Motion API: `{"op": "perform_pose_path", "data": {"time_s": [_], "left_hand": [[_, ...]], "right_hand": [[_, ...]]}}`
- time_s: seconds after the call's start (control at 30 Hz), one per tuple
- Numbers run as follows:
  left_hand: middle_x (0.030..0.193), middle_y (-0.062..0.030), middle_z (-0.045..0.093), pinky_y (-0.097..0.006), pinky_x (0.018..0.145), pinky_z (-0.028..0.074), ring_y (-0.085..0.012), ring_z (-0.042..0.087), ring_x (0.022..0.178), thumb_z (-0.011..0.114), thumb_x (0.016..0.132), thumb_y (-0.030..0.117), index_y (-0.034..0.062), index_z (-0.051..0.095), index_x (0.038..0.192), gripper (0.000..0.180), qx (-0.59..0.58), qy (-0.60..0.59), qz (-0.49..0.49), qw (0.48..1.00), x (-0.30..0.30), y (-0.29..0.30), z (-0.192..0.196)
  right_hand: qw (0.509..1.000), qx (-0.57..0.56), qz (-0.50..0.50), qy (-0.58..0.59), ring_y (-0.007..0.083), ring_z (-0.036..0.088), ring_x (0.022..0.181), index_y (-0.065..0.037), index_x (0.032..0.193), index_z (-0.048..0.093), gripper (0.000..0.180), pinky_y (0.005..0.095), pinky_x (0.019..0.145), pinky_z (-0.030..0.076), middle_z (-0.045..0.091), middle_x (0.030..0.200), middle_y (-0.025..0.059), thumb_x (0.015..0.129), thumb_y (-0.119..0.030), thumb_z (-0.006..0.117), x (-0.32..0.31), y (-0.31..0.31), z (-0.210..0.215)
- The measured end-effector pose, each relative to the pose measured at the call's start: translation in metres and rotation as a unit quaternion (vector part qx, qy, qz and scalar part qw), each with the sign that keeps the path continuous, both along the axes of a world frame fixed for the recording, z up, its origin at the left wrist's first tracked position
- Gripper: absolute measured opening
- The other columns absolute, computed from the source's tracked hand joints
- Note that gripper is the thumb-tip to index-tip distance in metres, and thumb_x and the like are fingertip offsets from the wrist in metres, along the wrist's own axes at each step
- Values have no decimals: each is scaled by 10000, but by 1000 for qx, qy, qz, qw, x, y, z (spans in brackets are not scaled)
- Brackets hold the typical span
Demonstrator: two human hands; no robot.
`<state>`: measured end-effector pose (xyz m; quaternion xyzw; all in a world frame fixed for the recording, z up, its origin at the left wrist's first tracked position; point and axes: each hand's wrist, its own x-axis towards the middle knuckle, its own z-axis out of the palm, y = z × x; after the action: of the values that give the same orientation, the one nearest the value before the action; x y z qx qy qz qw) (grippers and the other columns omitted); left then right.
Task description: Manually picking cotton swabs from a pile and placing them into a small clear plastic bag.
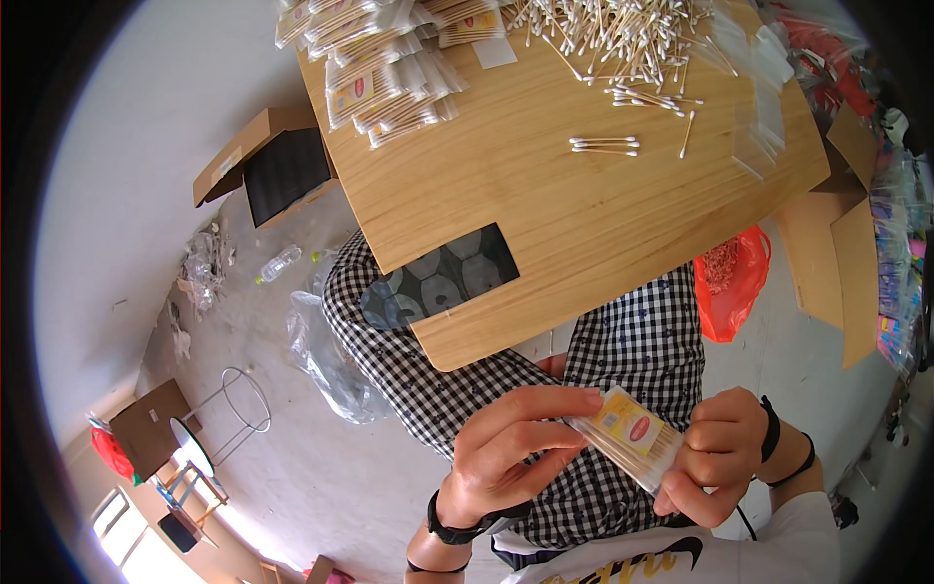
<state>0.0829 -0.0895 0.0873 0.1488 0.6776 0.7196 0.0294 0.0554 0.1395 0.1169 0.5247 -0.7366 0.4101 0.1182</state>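
Note:
Above my lap I hold a clear packet of cotton swabs (632, 436) with a yellow and red label. My left hand (516, 443) pinches its upper left end between thumb and fingers. Closed round the lower right end is my right hand (715, 453), its fingers curled. Swab sticks show through the plastic below the label. On the wooden table (584, 224) lies a large heap of loose cotton swabs (623, 34). A few swabs (603, 145) lie in a small group nearer me, with a single one beside them. Filled packets (379, 83) are stacked at the table's far left.
Empty clear bags (759, 107) lie at the table's right edge. A red plastic bag (730, 292) hangs by my knee. Cardboard boxes (827, 263) stand right and left of the table. Plastic sheeting (336, 365), a bottle (280, 263) and a stool (195, 448) are on the floor leftward.

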Motion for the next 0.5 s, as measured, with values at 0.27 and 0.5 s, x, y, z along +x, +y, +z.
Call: {"op": "perform_pose_path", "data": {"time_s": [0.27,0.5], "left_hand": [[960,-240,654,-399,746,573,-337,668,900,692,682,-116,-2,592,843,221,-35,22,7,999,-1,4,-1],[968,-238,654,-372,744,571,-322,672,892,674,671,-134,-2,592,853,240,-59,37,12,997,-1,6,-5]], "right_hand": [[996,47,11,78,73,289,545,-167,863,510,278,203,435,205,289,656,-46,791,-351,706,0,-6,5],[997,47,19,66,66,277,556,-176,835,556,219,206,449,189,268,659,-49,763,-312,712,3,-12,8]]}}
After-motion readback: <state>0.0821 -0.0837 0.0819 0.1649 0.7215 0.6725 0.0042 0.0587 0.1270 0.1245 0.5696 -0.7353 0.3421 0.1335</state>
